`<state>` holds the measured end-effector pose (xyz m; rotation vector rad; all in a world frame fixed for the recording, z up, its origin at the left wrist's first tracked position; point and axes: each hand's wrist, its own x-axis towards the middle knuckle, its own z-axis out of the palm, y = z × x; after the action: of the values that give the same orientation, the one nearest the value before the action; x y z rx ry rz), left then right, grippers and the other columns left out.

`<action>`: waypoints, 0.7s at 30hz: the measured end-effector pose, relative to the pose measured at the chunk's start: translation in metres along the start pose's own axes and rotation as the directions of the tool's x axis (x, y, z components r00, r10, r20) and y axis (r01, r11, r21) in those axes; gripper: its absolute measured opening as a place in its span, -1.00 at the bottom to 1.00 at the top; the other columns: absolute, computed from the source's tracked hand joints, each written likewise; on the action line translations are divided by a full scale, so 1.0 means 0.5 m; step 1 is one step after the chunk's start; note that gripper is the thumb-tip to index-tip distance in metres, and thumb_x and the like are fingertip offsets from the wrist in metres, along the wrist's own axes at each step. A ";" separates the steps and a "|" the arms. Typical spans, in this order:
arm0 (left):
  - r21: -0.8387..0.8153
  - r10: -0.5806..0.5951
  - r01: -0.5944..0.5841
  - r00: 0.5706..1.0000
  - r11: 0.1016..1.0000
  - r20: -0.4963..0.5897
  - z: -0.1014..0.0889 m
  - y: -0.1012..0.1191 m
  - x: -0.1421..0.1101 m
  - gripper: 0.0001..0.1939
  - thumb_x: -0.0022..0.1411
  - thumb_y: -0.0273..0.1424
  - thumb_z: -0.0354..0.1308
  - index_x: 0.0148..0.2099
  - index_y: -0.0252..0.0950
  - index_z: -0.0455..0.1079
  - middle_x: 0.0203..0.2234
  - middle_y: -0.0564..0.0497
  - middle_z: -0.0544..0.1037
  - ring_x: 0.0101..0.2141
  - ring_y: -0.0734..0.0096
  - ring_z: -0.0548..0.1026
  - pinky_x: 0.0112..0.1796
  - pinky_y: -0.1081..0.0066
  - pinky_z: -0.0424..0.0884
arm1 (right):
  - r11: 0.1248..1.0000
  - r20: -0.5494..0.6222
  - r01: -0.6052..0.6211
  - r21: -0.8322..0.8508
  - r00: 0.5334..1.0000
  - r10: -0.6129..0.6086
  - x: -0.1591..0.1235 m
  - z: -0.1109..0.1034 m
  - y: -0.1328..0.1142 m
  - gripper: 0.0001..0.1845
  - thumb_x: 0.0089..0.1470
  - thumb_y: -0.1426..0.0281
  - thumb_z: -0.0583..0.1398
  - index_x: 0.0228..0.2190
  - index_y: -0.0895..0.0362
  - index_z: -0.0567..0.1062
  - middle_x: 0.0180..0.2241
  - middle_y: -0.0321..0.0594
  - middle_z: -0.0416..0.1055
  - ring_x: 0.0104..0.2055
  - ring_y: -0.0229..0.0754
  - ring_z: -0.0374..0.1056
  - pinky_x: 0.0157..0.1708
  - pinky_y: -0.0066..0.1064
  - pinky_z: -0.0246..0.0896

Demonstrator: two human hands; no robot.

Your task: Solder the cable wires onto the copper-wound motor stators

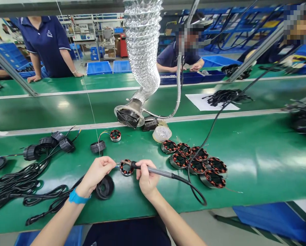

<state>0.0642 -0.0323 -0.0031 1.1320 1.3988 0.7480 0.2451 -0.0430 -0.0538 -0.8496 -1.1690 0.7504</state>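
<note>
My right hand (147, 178) is closed round the grey handle of a soldering iron (164, 172). The iron's tip end lies over a small motor stator (126, 174) with copper windings, in front of me on the green bench. At the stator's left side, my left hand (101, 171) pinches a thin wire; its exact end is too small to make out. A fine strand (91, 109) hangs from above down to this hand. Below my left wrist is a black round cover (105, 188), partly hidden by the hand.
Several copper-wound stators (196, 165) stand to the right, near a round tub (162, 134). A fume duct (142, 51) hangs ahead. Black cables (35, 179) and black housings (49, 141) lie left. The iron's cord (214, 119) crosses the right side. People work opposite.
</note>
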 end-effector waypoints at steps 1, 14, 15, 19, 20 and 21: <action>-0.006 -0.006 0.006 1.000 1.000 0.004 0.000 0.001 0.000 -0.75 -0.01 -0.23 0.20 -0.43 -0.36 0.40 -0.69 0.16 0.21 -0.61 0.56 0.08 -0.54 0.47 -0.07 | 1.000 0.002 0.003 -0.008 1.000 -0.003 -0.003 -0.001 0.001 -0.71 0.29 0.27 0.04 -0.39 0.13 0.44 -0.71 -0.45 0.16 -0.76 -0.36 0.09 -0.75 -0.52 0.00; -0.068 -0.065 0.068 0.997 0.995 0.039 0.001 0.013 0.003 -0.76 -0.09 -0.25 0.21 -0.48 -0.35 0.36 -0.73 0.20 0.15 -0.63 0.59 0.00 -0.55 0.46 -0.15 | 0.991 0.034 -0.099 -0.086 0.994 0.102 -0.018 -0.008 0.028 -0.65 0.26 0.17 0.06 -0.40 0.11 0.48 -0.67 -0.33 0.23 -0.65 -0.25 0.25 -0.68 -0.44 0.15; -0.070 -0.067 0.070 0.997 0.995 0.037 0.001 0.012 0.003 -0.76 -0.09 -0.26 0.21 -0.47 -0.35 0.36 -0.73 0.20 0.15 -0.64 0.60 0.00 -0.56 0.46 -0.15 | 0.991 0.042 -0.099 -0.086 0.994 0.103 -0.018 -0.008 0.030 -0.65 0.26 0.17 0.06 -0.40 0.11 0.48 -0.67 -0.33 0.24 -0.64 -0.24 0.26 -0.67 -0.44 0.16; -0.086 -0.064 0.066 0.997 0.994 0.031 0.000 0.008 0.003 -0.77 -0.08 -0.26 0.21 -0.46 -0.35 0.36 -0.73 0.21 0.14 -0.64 0.60 0.00 -0.56 0.46 -0.15 | 0.992 0.049 -0.093 -0.090 0.994 0.097 -0.018 -0.009 0.031 -0.65 0.27 0.18 0.05 -0.39 0.12 0.48 -0.66 -0.33 0.26 -0.64 -0.24 0.27 -0.67 -0.45 0.17; -0.087 -0.061 0.063 0.998 0.994 0.031 0.000 0.007 0.003 -0.77 -0.07 -0.26 0.21 -0.45 -0.35 0.36 -0.73 0.20 0.14 -0.63 0.60 0.00 -0.56 0.46 -0.15 | 0.992 0.044 -0.089 -0.092 0.995 0.094 -0.018 -0.008 0.029 -0.65 0.27 0.18 0.05 -0.39 0.12 0.47 -0.66 -0.33 0.25 -0.64 -0.24 0.27 -0.67 -0.44 0.17; -0.087 -0.059 0.062 0.998 0.994 0.031 0.000 0.007 0.003 -0.77 -0.07 -0.26 0.21 -0.45 -0.35 0.36 -0.72 0.20 0.14 -0.63 0.60 0.00 -0.56 0.46 -0.15 | 0.992 0.038 -0.086 -0.095 0.995 0.090 -0.017 -0.008 0.028 -0.65 0.28 0.18 0.04 -0.40 0.12 0.47 -0.66 -0.34 0.25 -0.65 -0.25 0.27 -0.67 -0.44 0.17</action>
<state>0.0649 -0.0299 -0.0002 1.0235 1.3577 0.7407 0.2461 -0.0442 -0.0707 -0.9719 -1.2182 0.7940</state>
